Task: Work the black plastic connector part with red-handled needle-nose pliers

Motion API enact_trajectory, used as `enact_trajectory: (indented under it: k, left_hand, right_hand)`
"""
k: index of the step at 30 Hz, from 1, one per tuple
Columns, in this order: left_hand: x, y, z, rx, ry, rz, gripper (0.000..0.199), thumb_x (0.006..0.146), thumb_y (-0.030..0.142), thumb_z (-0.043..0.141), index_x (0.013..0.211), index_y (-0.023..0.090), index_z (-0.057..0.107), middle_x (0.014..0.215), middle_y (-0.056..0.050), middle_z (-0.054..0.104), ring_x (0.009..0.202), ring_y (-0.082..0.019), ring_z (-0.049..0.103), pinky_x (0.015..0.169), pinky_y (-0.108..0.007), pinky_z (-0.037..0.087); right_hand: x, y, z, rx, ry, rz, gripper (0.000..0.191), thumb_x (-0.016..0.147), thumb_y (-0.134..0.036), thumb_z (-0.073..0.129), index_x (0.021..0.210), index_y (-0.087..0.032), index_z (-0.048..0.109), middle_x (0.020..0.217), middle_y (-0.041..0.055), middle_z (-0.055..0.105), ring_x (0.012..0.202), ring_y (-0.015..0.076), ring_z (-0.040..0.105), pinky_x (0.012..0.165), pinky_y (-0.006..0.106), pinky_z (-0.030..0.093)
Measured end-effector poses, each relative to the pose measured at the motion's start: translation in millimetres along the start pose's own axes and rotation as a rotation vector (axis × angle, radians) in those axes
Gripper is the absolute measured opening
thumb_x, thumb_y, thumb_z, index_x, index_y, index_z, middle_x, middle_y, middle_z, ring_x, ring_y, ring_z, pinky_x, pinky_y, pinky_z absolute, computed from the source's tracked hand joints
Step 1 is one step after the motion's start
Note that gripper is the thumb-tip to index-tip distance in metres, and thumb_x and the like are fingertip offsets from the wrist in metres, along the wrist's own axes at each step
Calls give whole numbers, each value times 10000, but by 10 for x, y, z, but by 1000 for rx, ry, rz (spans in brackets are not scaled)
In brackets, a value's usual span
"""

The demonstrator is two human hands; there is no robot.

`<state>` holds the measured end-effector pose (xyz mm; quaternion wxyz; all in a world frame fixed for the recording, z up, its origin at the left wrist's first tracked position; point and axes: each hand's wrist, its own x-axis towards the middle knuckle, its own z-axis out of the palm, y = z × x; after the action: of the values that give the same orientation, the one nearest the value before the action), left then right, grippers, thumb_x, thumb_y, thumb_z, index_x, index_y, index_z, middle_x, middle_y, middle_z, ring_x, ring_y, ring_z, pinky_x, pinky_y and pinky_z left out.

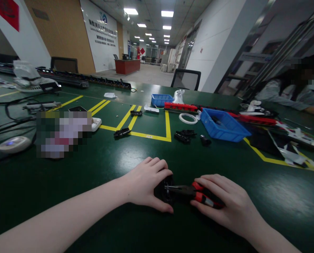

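Note:
On the green table (120, 228) in front of me, my left hand (149, 184) grips a small black part (167, 189), its fingers curled over the far side and the thumb on the near side. Much of that part is hidden under the hand, so its kind is unclear. My right hand (225, 200) is closed round the red and black handles of needle-nose pliers (184, 190). The jaws point left, and their tips reach the black part between my left thumb and fingers. Whether the jaws pinch anything cannot be made out.
Beyond my hands lie several black connector-like pieces (183, 136), a blue bin (222, 126) and a white ring (188, 118). Farther back stands a smaller blue bin (161, 100). Cables and a white mouse-like device (14, 144) lie at left. Another person (286, 88) sits at right.

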<state>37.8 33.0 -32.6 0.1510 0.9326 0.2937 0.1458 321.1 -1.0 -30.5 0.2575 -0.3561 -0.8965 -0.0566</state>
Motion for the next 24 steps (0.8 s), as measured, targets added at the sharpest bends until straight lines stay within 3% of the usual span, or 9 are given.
enact_trajectory:
  k: [24]
  left_hand:
    - [1,15,-10,10,-11,-11,780,733,707,696,1291,180,558,1216,-97,576,1074,-285,553,887,-392,468]
  right_hand:
    - [42,-23,-56,-34,1,-32,282,863,-395,663,1060,-194,652,932,83,731,779,183,689,653,305,578]
